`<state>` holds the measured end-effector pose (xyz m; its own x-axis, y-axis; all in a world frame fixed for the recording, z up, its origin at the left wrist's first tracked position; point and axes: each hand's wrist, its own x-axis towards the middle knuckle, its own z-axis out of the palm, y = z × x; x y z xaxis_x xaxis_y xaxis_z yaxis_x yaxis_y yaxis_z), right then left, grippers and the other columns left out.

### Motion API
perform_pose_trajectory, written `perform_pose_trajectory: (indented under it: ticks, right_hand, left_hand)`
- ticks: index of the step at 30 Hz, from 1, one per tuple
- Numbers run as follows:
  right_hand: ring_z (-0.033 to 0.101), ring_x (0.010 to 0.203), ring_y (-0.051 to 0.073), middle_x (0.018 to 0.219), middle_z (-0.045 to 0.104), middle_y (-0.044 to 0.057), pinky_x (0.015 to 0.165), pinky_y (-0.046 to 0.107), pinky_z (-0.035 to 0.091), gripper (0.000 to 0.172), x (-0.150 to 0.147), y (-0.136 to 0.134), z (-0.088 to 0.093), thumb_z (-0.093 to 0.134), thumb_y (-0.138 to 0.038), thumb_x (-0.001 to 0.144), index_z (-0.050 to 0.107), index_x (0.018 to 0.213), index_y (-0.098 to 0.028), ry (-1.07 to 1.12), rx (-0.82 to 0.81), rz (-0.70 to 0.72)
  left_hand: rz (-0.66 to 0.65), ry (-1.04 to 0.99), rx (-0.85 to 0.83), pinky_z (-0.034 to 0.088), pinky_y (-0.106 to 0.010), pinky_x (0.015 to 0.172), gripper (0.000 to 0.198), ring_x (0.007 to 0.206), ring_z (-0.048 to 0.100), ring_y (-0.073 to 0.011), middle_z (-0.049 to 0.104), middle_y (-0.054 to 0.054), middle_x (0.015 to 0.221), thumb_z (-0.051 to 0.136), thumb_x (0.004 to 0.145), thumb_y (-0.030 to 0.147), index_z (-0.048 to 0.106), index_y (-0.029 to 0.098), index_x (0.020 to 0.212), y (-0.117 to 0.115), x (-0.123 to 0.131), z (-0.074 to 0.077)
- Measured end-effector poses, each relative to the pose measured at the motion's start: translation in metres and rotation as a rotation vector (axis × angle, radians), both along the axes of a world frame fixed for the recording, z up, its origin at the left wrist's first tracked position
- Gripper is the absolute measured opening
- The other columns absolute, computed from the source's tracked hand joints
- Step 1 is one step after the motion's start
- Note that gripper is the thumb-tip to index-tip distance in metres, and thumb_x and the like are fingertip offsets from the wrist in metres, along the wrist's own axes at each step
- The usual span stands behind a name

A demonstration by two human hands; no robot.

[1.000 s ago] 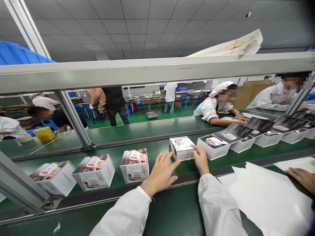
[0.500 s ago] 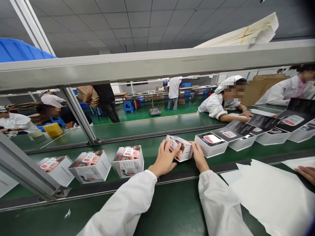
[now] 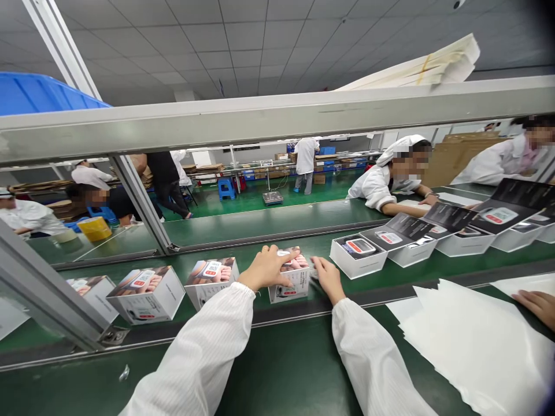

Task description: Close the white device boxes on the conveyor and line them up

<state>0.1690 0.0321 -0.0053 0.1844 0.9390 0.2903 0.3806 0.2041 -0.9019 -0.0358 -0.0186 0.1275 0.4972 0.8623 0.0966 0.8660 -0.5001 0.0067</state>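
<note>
A white carton printed with a wrist and a blood pressure monitor (image 3: pixel 291 277) stands on the green conveyor belt (image 3: pixel 243 245), and my left hand (image 3: pixel 265 268) lies over its top left with fingers spread. My right hand (image 3: pixel 328 279) presses against its right side. To the left stand more closed cartons (image 3: pixel 211 282) in a row. To the right, an open white box holding a monitor (image 3: pixel 358 254) is the nearest of several open boxes with dark printed lids.
A loose stack of white paper sheets (image 3: pixel 472 346) lies on the bench at lower right, beside a co-worker's hand (image 3: pixel 534 307). A grey metal rail (image 3: pixel 260 124) spans the view overhead. Co-workers in white coats (image 3: pixel 385 185) lean over the far belt.
The carton has turned and shifted left, now standing with its wrist picture on top. Both my hands moved left with it, and the view tilted slightly.
</note>
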Motion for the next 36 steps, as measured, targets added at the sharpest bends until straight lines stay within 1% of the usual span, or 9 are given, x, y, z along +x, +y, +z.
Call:
perform_pose_trajectory:
  ticks: [6, 8, 10, 16, 20, 26, 29, 31, 36]
  right_hand:
    - [0.058, 0.099, 0.030, 0.095, 0.067, 0.015, 0.094, 0.042, 0.039, 0.047, 0.047, 0.004, 0.012, 0.037, -0.051, 0.088, 0.071, 0.090, -0.017, 0.055, 0.269, -0.706]
    - [0.056, 0.103, 0.032, 0.096, 0.066, 0.016, 0.097, 0.045, 0.038, 0.044, 0.074, 0.007, 0.008, 0.042, -0.050, 0.087, 0.069, 0.095, -0.017, 0.099, 0.247, -0.894]
    - [0.055, 0.107, 0.034, 0.098, 0.067, 0.016, 0.100, 0.048, 0.036, 0.043, 0.101, 0.013, 0.001, 0.049, -0.054, 0.082, 0.068, 0.097, -0.018, 0.166, 0.168, -0.960]
    - [0.062, 0.092, 0.027, 0.093, 0.070, 0.008, 0.083, 0.037, 0.048, 0.047, 0.128, 0.034, -0.019, 0.063, -0.057, 0.067, 0.064, 0.093, -0.018, 0.400, 0.045, -0.510]
    - [0.062, 0.093, 0.023, 0.099, 0.069, 0.006, 0.082, 0.034, 0.048, 0.049, 0.115, 0.034, -0.020, 0.063, -0.053, 0.069, 0.064, 0.103, -0.017, 0.474, 0.131, -0.399]
    - [0.053, 0.120, 0.028, 0.133, 0.056, 0.007, 0.098, 0.040, 0.043, 0.057, 0.115, 0.016, -0.019, 0.063, -0.055, 0.073, 0.064, 0.121, -0.025, 0.377, 0.083, -0.175]
    - [0.034, 0.139, 0.029, 0.142, 0.049, 0.004, 0.110, 0.043, 0.033, 0.046, 0.111, 0.010, -0.013, 0.057, -0.057, 0.078, 0.071, 0.112, -0.030, 0.246, 0.036, -0.059]
    - [0.030, 0.141, 0.027, 0.138, 0.052, 0.004, 0.115, 0.043, 0.026, 0.043, 0.105, 0.008, -0.009, 0.053, -0.059, 0.082, 0.072, 0.108, -0.030, 0.166, 0.056, -0.013]
    - [0.055, 0.116, 0.027, 0.121, 0.063, 0.006, 0.102, 0.042, 0.042, 0.051, 0.086, 0.008, -0.009, 0.062, -0.061, 0.077, 0.066, 0.114, -0.027, 0.159, 0.040, 0.060]
  left_hand:
    - [-0.003, -0.004, -0.046, 0.038, -0.054, 0.100, 0.096, 0.127, 0.044, -0.0397, 0.046, -0.012, 0.141, 0.083, 0.072, 0.046, 0.028, 0.044, 0.150, -0.003, -0.020, 0.001]
    - [0.025, 0.006, -0.025, 0.027, -0.062, 0.106, 0.097, 0.139, 0.030, -0.0437, 0.036, -0.013, 0.151, 0.084, 0.071, 0.046, 0.028, 0.044, 0.150, -0.007, -0.023, 0.000]
    - [0.031, -0.011, 0.034, 0.017, -0.066, 0.109, 0.097, 0.144, 0.016, -0.0452, 0.029, -0.013, 0.156, 0.084, 0.071, 0.047, 0.029, 0.042, 0.150, -0.013, -0.021, -0.001]
    - [-0.066, -0.097, 0.192, 0.013, -0.062, 0.115, 0.081, 0.145, 0.017, -0.0396, 0.031, -0.011, 0.156, 0.080, 0.077, 0.045, 0.039, 0.037, 0.146, -0.031, 0.008, -0.004]
    - [-0.115, -0.149, 0.236, 0.015, -0.062, 0.115, 0.073, 0.146, 0.019, -0.0374, 0.030, -0.010, 0.156, 0.078, 0.081, 0.038, 0.041, 0.037, 0.144, -0.033, 0.026, -0.011]
    - [-0.130, -0.314, 0.339, 0.024, -0.058, 0.114, 0.081, 0.148, 0.004, -0.0367, 0.001, -0.012, 0.163, 0.067, 0.086, 0.024, 0.021, 0.032, 0.152, -0.027, 0.054, -0.025]
    - [-0.127, -0.387, 0.372, 0.019, -0.056, 0.117, 0.081, 0.149, -0.004, -0.0333, -0.004, -0.013, 0.163, 0.059, 0.088, 0.017, 0.014, 0.025, 0.154, -0.017, 0.069, -0.041]
    - [-0.092, -0.428, 0.259, 0.014, -0.057, 0.118, 0.082, 0.149, -0.003, -0.0325, 0.003, -0.014, 0.163, 0.056, 0.087, 0.015, 0.011, 0.021, 0.155, -0.006, 0.077, -0.057]
    - [0.040, -0.526, -0.027, 0.032, -0.049, 0.114, 0.090, 0.146, 0.022, -0.0330, 0.019, -0.024, 0.158, 0.056, 0.084, 0.016, 0.000, 0.011, 0.155, 0.012, 0.082, -0.101]
